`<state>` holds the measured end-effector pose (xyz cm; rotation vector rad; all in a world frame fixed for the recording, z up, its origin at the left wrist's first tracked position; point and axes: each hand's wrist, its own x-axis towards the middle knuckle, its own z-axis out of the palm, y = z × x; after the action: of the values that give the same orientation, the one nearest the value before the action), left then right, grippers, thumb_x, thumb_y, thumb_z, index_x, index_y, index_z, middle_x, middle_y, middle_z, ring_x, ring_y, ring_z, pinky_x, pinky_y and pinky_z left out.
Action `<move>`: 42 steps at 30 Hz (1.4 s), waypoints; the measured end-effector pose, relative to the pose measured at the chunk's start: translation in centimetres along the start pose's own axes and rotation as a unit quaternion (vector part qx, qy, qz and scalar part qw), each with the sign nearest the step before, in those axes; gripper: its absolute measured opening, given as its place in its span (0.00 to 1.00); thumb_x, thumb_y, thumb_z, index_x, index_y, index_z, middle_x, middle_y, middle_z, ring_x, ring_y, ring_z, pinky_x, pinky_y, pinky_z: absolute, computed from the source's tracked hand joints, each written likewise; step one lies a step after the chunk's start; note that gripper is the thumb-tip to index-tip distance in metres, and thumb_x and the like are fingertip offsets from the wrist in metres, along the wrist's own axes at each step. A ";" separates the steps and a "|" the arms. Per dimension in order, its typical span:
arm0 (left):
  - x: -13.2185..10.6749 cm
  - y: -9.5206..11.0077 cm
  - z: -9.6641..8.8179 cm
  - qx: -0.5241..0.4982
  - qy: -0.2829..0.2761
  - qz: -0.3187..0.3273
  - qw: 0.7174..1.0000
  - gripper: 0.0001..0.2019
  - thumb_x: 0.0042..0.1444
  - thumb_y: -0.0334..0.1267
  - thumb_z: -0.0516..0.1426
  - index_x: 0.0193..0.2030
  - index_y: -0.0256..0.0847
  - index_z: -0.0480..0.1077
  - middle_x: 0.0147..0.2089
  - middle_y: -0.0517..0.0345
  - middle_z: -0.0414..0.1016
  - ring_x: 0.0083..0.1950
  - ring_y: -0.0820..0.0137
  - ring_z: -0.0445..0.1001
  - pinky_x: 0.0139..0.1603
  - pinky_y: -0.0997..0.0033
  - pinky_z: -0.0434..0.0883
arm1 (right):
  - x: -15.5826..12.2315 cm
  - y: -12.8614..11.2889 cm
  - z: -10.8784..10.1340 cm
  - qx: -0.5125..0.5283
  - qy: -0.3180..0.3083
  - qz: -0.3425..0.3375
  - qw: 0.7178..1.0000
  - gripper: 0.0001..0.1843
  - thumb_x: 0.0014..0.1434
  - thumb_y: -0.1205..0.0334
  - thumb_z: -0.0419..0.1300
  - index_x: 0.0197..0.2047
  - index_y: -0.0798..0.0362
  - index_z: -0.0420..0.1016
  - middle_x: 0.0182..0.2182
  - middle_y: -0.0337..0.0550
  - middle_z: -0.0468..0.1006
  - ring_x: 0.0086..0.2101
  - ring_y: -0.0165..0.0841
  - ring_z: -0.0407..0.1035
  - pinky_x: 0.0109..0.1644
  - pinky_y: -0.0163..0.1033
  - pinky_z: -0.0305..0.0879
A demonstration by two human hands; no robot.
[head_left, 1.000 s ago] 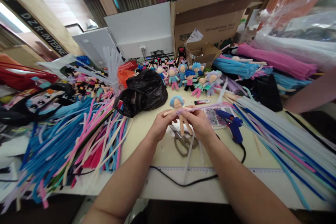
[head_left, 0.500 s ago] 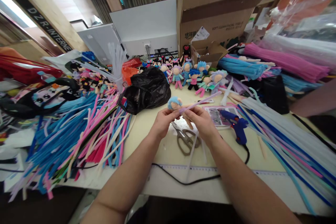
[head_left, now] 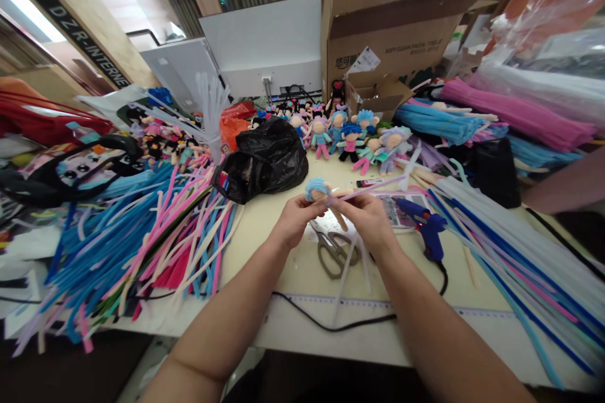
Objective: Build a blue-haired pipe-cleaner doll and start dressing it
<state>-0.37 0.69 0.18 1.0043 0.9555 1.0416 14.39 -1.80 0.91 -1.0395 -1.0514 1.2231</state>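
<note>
A small pipe-cleaner doll with light blue hair is pinched in the fingers of my left hand. My right hand is closed on a lilac pipe cleaner that crosses the doll's body and sticks out to the upper right. A beige limb of the doll hangs down between the hands. Scissors with grey-brown handles lie on the table just below, and pale strips trail beneath my right hand. The fingers hide exactly where the pipe cleaner meets the doll.
To the right lies a blue hot glue gun with a black cord. Finished dolls stand at the back, beside a black plastic bag. Heaps of coloured pipe cleaners cover the left; white and blue ones lie right. A ruler runs along the front.
The lilac pipe cleaner's free end has swung lower and further right. My right hand has turned slightly, and both hands stay close together at the doll.
</note>
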 end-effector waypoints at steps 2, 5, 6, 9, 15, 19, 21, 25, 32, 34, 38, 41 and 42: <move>0.0 -0.1 0.0 0.005 0.000 -0.001 1.000 0.17 0.33 0.40 0.70 0.31 0.35 0.77 0.29 0.57 0.74 0.31 0.74 0.66 0.35 0.71 0.62 | -0.1 -0.2 0.2 -0.002 0.004 0.000 1.000 0.15 0.43 0.52 0.69 0.30 0.54 0.78 0.22 0.40 0.74 0.24 0.30 0.63 0.24 0.35 0.55; 0.0 -0.2 -0.1 0.005 -0.002 -0.009 1.000 0.16 0.33 0.39 0.70 0.30 0.35 0.76 0.27 0.59 0.73 0.29 0.75 0.65 0.34 0.72 0.62 | -0.2 -0.2 0.3 -0.018 0.021 0.006 1.000 0.15 0.42 0.53 0.70 0.30 0.55 0.78 0.24 0.40 0.75 0.25 0.31 0.65 0.27 0.36 0.58; 0.0 -0.2 -0.1 0.002 -0.003 -0.013 1.000 0.15 0.34 0.39 0.70 0.30 0.35 0.76 0.27 0.59 0.72 0.29 0.75 0.64 0.34 0.72 0.61 | -0.3 -0.2 0.3 -0.028 0.032 0.005 0.999 0.15 0.42 0.53 0.70 0.30 0.55 0.78 0.24 0.40 0.75 0.25 0.30 0.65 0.28 0.36 0.59; 0.0 -0.3 -0.1 -0.002 -0.007 -0.027 1.000 0.14 0.35 0.38 0.69 0.30 0.35 0.76 0.26 0.60 0.71 0.28 0.76 0.63 0.33 0.73 0.61 | -0.3 0.0 0.2 -0.064 0.056 -0.004 0.996 0.14 0.42 0.53 0.69 0.29 0.55 0.77 0.22 0.39 0.74 0.25 0.30 0.64 0.28 0.36 0.59; 0.0 -0.2 -0.1 -0.003 -0.004 -0.028 1.000 0.15 0.34 0.38 0.69 0.30 0.34 0.76 0.26 0.60 0.71 0.28 0.77 0.63 0.32 0.73 0.59 | 0.0 0.5 0.1 -0.060 0.028 0.009 0.998 0.16 0.43 0.52 0.69 0.31 0.56 0.78 0.24 0.40 0.75 0.26 0.32 0.66 0.29 0.37 0.60; 0.1 -0.2 -0.1 0.008 -0.007 -0.023 1.000 0.15 0.36 0.39 0.68 0.32 0.34 0.77 0.27 0.59 0.72 0.28 0.77 0.62 0.32 0.73 0.59 | 0.1 0.8 0.2 -0.033 -0.017 0.010 0.999 0.16 0.44 0.51 0.69 0.31 0.54 0.76 0.25 0.41 0.76 0.28 0.33 0.67 0.30 0.37 0.62; 0.1 -0.4 0.0 0.013 -0.011 -0.017 1.000 0.15 0.36 0.39 0.68 0.32 0.34 0.77 0.27 0.59 0.72 0.28 0.77 0.63 0.33 0.73 0.59 | 0.2 1.1 0.2 -0.053 0.001 0.006 0.999 0.15 0.46 0.51 0.68 0.29 0.54 0.75 0.24 0.40 0.75 0.27 0.33 0.66 0.30 0.37 0.62; 0.0 -0.4 -0.2 0.021 -0.036 -0.012 0.999 0.16 0.37 0.41 0.69 0.32 0.34 0.77 0.27 0.58 0.72 0.28 0.76 0.64 0.33 0.73 0.60 | 0.2 1.2 0.1 -0.024 0.009 0.006 1.000 0.12 0.46 0.53 0.68 0.28 0.54 0.75 0.23 0.39 0.74 0.27 0.33 0.66 0.30 0.38 0.62; 0.1 0.0 -0.9 0.057 -0.069 -0.015 0.996 0.17 0.42 0.47 0.67 0.33 0.35 0.77 0.28 0.56 0.73 0.30 0.74 0.67 0.33 0.72 0.60 | 0.2 0.7 0.0 0.039 -0.008 0.053 0.998 0.16 0.43 0.51 0.69 0.28 0.55 0.77 0.20 0.39 0.73 0.21 0.29 0.62 0.23 0.35 0.57; 0.1 -0.1 -0.9 0.082 -0.039 0.000 0.996 0.17 0.41 0.47 0.67 0.30 0.34 0.76 0.26 0.57 0.72 0.28 0.74 0.66 0.33 0.72 0.60 | 0.2 0.8 0.1 0.035 -0.010 0.059 0.998 0.17 0.44 0.49 0.68 0.28 0.55 0.76 0.17 0.37 0.70 0.20 0.28 0.60 0.21 0.34 0.55; 0.1 0.1 -0.7 0.122 -0.005 0.001 0.993 0.18 0.40 0.50 0.67 0.26 0.33 0.74 0.24 0.58 0.70 0.27 0.74 0.65 0.32 0.71 0.61 | 0.3 1.0 0.2 0.029 -0.002 0.057 0.998 0.19 0.45 0.46 0.67 0.26 0.54 0.75 0.15 0.35 0.66 0.19 0.28 0.60 0.21 0.34 0.54; 0.2 0.1 -0.7 0.119 -0.013 -0.001 0.993 0.18 0.39 0.49 0.67 0.27 0.33 0.74 0.24 0.58 0.70 0.27 0.74 0.65 0.31 0.72 0.61 | 0.3 1.3 0.1 0.020 -0.012 0.055 0.998 0.19 0.43 0.47 0.68 0.27 0.55 0.76 0.16 0.35 0.68 0.20 0.28 0.62 0.21 0.34 0.56; 0.2 0.0 -0.7 0.116 -0.018 -0.001 0.993 0.18 0.39 0.48 0.67 0.27 0.33 0.74 0.24 0.58 0.70 0.27 0.75 0.65 0.31 0.72 0.61 | 0.4 1.4 0.1 0.019 -0.007 0.053 0.998 0.18 0.43 0.48 0.69 0.28 0.55 0.76 0.17 0.36 0.69 0.21 0.29 0.62 0.22 0.34 0.57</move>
<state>-1.01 1.02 -0.04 1.2090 1.0649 0.9221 14.01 -1.34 -0.42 -1.0697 -0.9898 1.3325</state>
